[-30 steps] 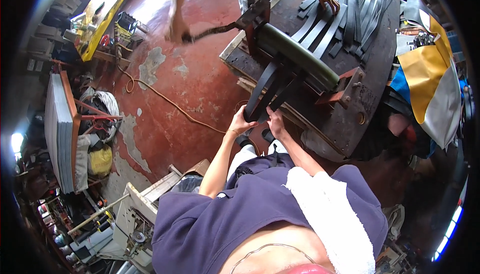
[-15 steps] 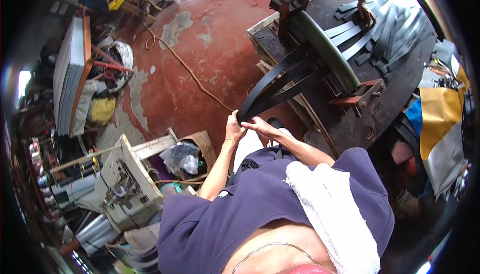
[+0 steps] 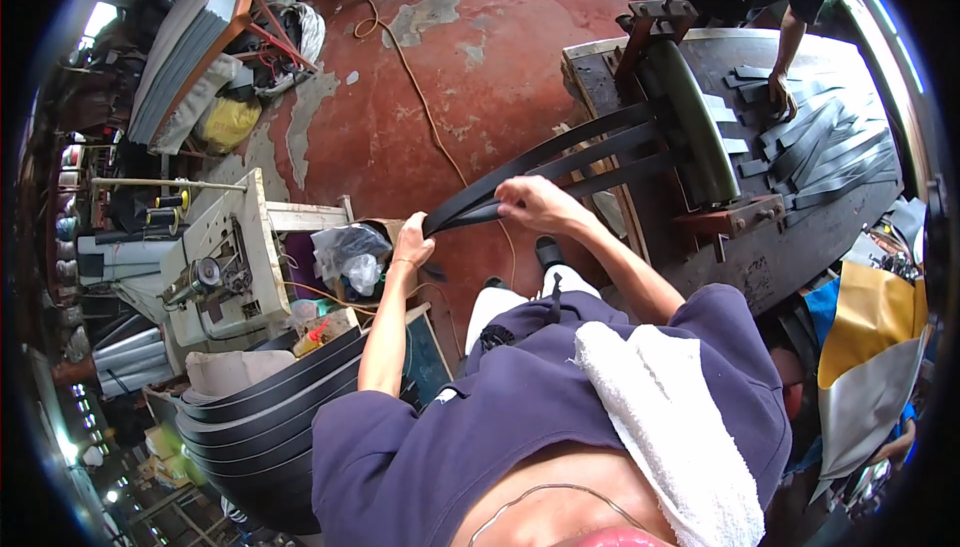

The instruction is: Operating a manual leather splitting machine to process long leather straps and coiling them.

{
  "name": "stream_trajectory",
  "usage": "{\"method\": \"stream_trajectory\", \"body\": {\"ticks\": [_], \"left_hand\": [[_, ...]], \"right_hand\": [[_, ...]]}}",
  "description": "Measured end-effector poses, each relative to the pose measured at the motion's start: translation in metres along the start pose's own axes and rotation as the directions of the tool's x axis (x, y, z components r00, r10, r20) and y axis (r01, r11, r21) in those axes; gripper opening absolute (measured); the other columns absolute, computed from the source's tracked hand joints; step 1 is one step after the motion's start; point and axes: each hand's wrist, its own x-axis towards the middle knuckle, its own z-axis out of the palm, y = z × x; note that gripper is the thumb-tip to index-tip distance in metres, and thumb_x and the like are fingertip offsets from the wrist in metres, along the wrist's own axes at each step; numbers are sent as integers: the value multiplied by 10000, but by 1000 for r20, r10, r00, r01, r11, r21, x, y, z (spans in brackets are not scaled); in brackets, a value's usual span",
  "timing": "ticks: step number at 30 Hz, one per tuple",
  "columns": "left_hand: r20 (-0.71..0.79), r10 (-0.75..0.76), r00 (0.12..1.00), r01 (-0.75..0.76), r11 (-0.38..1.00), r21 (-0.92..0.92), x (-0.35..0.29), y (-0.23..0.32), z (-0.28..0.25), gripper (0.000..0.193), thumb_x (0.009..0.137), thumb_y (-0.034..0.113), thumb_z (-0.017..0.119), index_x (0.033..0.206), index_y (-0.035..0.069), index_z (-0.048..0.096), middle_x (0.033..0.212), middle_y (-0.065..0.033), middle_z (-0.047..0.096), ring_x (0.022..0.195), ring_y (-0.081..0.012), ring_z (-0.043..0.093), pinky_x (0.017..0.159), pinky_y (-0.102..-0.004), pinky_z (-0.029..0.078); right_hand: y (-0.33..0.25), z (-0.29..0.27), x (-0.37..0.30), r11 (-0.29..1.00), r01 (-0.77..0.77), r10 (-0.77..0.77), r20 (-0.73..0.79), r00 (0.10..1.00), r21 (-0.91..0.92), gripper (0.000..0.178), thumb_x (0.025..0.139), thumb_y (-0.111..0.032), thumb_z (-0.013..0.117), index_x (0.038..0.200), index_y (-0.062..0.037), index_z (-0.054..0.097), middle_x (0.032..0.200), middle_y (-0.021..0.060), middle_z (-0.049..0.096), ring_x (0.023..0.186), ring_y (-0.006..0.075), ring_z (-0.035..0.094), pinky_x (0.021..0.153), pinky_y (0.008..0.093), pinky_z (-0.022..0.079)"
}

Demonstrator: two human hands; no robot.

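Several long black strips [image 3: 560,148] run from a dark green roller [image 3: 693,122] on the table toward me and come together at their near ends. My left hand [image 3: 412,242] is closed around the gathered ends. Farther along, my right hand [image 3: 541,206] has its fingers curled on the nearest strip, close to the bundle. The strips hang taut above the red floor. Past the roller, many flat grey-black strips [image 3: 830,152] lie fanned out and overlapping, and a co-worker's hand [image 3: 783,97] rests on them.
The dark work table [image 3: 720,269] stands at my right, its roller in a rusty metal frame [image 3: 735,217]. On my left are a sewing machine [image 3: 215,267], curved black sheets [image 3: 270,422] and a bagged box [image 3: 352,257]. An orange cord [image 3: 425,97] crosses the floor.
My left hand has moved left with the strip ends, drawing more strip length through the roller. My right hand has separated from it, farther up the strips. My view has shifted.
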Motion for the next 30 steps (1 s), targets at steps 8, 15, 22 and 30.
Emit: {"method": "stream_trajectory", "body": {"ticks": [8,15,22,30], "left_hand": [[-65,8,998,-4,998,68,-20,-38,-35,317,659,4,570,976,-2,559,935,-244,610,937,-423,586,812,-450,471],[-142,70,987,-57,994,95,-41,-31,-80,383,664,-9,580,1043,-25,532,992,-258,590,983,-431,566,862,-437,462],[-91,150,984,-138,983,125,-43,0,-95,414,652,-2,558,1065,-27,536,1043,-232,586,1030,-411,548,912,-438,447],[-20,23,1000,-21,993,112,-27,25,-63,400,649,19,601,1047,-4,564,1025,-239,615,1021,-398,578,884,-427,471]], "right_hand": [[14,37,41,893,193,-218,-17,976,-406,650,689,-257,790,1235,-41,510,1241,201,478,1209,379,434,1009,438,372],[-2,105,64,841,236,-236,62,970,-486,858,640,-354,819,1342,-76,412,1312,189,428,1282,357,364,1062,529,287],[-29,116,67,748,226,-269,26,963,-624,911,577,-286,832,1358,-102,399,1302,171,418,1299,347,341,1037,689,223],[-19,86,48,733,266,-256,108,961,-626,907,557,-189,795,1367,-104,396,1330,186,407,1304,357,342,1037,709,206]]}}
